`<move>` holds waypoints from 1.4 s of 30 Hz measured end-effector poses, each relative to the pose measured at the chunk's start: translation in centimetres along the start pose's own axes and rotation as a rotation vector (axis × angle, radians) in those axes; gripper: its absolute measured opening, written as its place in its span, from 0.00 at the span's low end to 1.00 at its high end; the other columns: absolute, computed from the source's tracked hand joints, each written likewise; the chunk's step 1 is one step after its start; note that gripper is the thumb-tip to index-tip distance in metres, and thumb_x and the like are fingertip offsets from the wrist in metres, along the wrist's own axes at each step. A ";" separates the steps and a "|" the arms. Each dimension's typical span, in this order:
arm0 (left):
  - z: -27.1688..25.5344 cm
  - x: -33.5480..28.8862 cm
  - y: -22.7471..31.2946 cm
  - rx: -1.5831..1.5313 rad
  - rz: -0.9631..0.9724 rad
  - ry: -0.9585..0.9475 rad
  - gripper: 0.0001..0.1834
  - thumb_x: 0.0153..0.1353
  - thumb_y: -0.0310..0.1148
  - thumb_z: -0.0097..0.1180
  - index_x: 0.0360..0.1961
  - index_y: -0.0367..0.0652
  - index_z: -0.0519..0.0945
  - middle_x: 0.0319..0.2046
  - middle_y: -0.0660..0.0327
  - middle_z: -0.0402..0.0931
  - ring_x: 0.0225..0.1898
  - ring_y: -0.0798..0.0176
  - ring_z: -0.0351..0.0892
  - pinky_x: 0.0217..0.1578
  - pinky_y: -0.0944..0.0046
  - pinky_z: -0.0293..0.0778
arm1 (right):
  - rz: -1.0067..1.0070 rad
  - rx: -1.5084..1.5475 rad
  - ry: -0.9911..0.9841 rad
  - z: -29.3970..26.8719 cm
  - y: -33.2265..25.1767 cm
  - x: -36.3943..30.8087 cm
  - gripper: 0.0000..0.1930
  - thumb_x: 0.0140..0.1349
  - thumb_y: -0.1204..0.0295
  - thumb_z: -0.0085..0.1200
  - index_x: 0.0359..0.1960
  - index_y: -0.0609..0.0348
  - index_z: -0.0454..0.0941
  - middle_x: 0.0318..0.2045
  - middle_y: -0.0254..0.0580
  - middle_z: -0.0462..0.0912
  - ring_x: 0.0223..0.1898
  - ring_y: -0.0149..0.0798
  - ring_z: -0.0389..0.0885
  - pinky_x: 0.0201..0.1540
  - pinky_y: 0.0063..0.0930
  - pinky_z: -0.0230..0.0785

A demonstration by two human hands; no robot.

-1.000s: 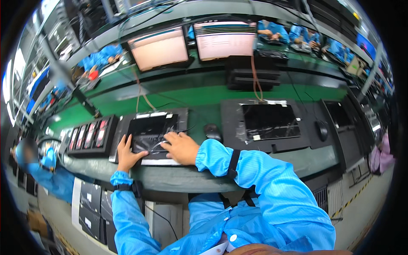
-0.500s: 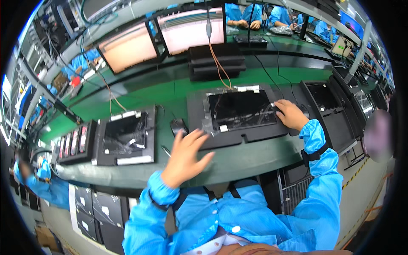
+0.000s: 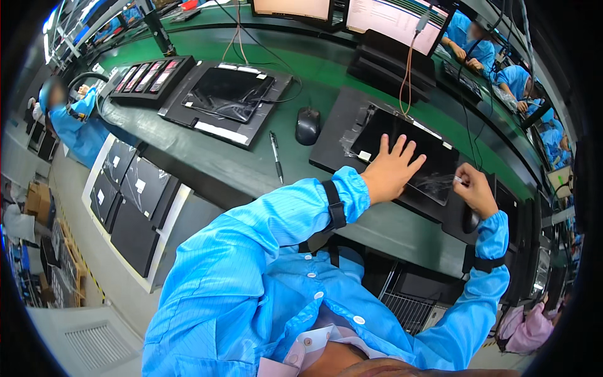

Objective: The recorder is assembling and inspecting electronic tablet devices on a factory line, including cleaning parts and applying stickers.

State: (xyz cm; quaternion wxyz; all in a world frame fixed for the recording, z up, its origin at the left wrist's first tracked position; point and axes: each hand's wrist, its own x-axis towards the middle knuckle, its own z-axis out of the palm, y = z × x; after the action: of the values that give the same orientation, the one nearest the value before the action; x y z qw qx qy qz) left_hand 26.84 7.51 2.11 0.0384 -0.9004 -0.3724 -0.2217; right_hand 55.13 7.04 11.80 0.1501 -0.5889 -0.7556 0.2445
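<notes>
A flat black display panel (image 3: 443, 156) with clear film along its edges lies on a black foam board (image 3: 333, 139). My left hand (image 3: 392, 169) rests over the panel, fingers spread, its palm covering part of the near edge. At the panel's right edge, my right hand (image 3: 475, 191) pinches a small white tab (image 3: 458, 180) between thumb and fingertips. Whether the tab is still joined to the film is too small to tell. An orange cable (image 3: 408, 78) runs down to the panel's far edge. Just beside my right hand sits a dark mouse (image 3: 470, 221), partly hidden.
Left of the board are a black mouse (image 3: 308, 125) and a pen (image 3: 276, 157). A second panel (image 3: 229, 91) on foam and a black tray (image 3: 154, 81) lie farther left. Monitors (image 3: 397, 22) and stacked black foam (image 3: 392, 66) stand behind. A co-worker (image 3: 75, 122) is at left.
My left hand has moved right, from above the table's front onto the panel. My right hand has closed from lying at the panel's edge into a pinch on the tab. The view has turned.
</notes>
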 end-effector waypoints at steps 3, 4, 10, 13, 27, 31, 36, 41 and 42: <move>-0.7 0.1 -0.7 -0.103 0.048 0.052 0.38 0.54 0.26 0.64 0.69 0.40 0.70 0.68 0.44 0.66 0.70 0.37 0.63 0.67 0.35 0.62 | 0.004 -0.183 0.268 -1.0 -1.7 -2.3 0.12 0.60 0.71 0.66 0.40 0.64 0.78 0.28 0.37 0.77 0.30 0.30 0.75 0.33 0.28 0.67; -1.6 -0.5 -1.3 -0.141 0.077 0.087 0.36 0.54 0.24 0.62 0.67 0.40 0.71 0.65 0.46 0.69 0.69 0.39 0.67 0.67 0.39 0.64 | -0.004 -0.286 0.452 -0.6 -4.1 -2.9 0.14 0.60 0.69 0.68 0.43 0.63 0.80 0.29 0.38 0.79 0.31 0.34 0.76 0.34 0.31 0.69; -14.0 -15.5 -3.5 -0.964 -0.681 0.499 0.11 0.69 0.27 0.62 0.50 0.36 0.84 0.46 0.58 0.86 0.46 0.62 0.87 0.50 0.61 0.81 | -0.334 -0.115 0.734 13.7 -14.0 -3.0 0.08 0.61 0.70 0.66 0.40 0.59 0.85 0.34 0.46 0.83 0.35 0.50 0.82 0.39 0.40 0.74; -16.7 -22.5 -7.1 -1.686 -0.734 1.045 0.19 0.74 0.30 0.52 0.62 0.33 0.72 0.52 0.51 0.81 0.51 0.53 0.85 0.51 0.52 0.83 | -0.388 0.029 0.446 23.1 -21.2 -0.2 0.14 0.60 0.63 0.66 0.42 0.59 0.82 0.33 0.47 0.80 0.35 0.53 0.82 0.37 0.43 0.75; -14.9 -34.5 -8.6 -1.710 -0.991 1.139 0.22 0.77 0.36 0.49 0.66 0.36 0.69 0.58 0.54 0.77 0.58 0.57 0.79 0.59 0.55 0.76 | -0.437 1.056 -0.094 33.3 -33.2 -1.0 0.11 0.65 0.76 0.61 0.48 0.62 0.78 0.33 0.44 0.87 0.34 0.32 0.86 0.37 0.28 0.79; -13.6 -34.5 -8.7 -1.743 -0.942 1.160 0.18 0.77 0.34 0.50 0.62 0.38 0.71 0.53 0.59 0.78 0.53 0.64 0.80 0.53 0.60 0.76 | -0.559 0.789 -0.035 36.0 -35.4 0.1 0.10 0.63 0.75 0.62 0.44 0.63 0.80 0.29 0.44 0.86 0.29 0.36 0.87 0.32 0.29 0.77; -13.3 -34.3 -8.6 -1.753 -0.928 1.164 0.15 0.77 0.33 0.51 0.59 0.39 0.74 0.50 0.62 0.79 0.50 0.68 0.80 0.50 0.64 0.76 | -0.514 0.788 0.090 36.8 -35.6 0.2 0.08 0.60 0.75 0.63 0.40 0.61 0.80 0.25 0.46 0.84 0.24 0.42 0.86 0.28 0.31 0.76; -13.6 -34.2 -8.6 -1.739 -0.892 1.172 0.17 0.77 0.33 0.50 0.61 0.37 0.74 0.51 0.61 0.79 0.52 0.66 0.80 0.52 0.62 0.75 | -0.514 0.799 -0.060 36.0 -35.5 0.5 0.08 0.64 0.74 0.61 0.42 0.63 0.80 0.28 0.42 0.86 0.27 0.33 0.84 0.31 0.27 0.75; -13.7 -34.1 -8.5 -1.706 -0.884 1.181 0.17 0.77 0.33 0.50 0.62 0.37 0.74 0.52 0.60 0.79 0.53 0.64 0.80 0.53 0.62 0.75 | -0.504 0.868 -0.204 35.7 -34.9 0.8 0.07 0.68 0.75 0.59 0.44 0.64 0.80 0.29 0.40 0.86 0.28 0.28 0.83 0.32 0.23 0.75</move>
State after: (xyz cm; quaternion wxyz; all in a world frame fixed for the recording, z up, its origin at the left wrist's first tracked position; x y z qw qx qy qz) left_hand -5.36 -11.85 -0.95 -0.5012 -0.1757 -0.3088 -0.7890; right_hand 8.01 -5.62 1.00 0.3607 -0.2451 -0.7138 0.5480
